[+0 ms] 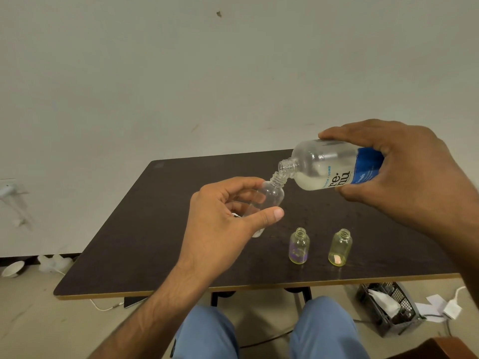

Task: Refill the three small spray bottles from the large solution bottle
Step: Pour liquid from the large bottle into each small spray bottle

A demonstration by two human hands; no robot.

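My right hand grips the large solution bottle, clear with a blue label, tipped nearly flat with its open neck pointing left and down. My left hand holds a small clear spray bottle, tilted, its open threaded neck touching the large bottle's mouth. Liquid lies along the large bottle's lower side. Two more small bottles stand upright and uncapped on the dark table: a purple-tinted bottle and a yellowish bottle.
The table's front edge runs just above my knees. A black mesh basket with paper sits on the floor at the right, beside a white charger and cable. Debris and a bowl lie on the floor at the left.
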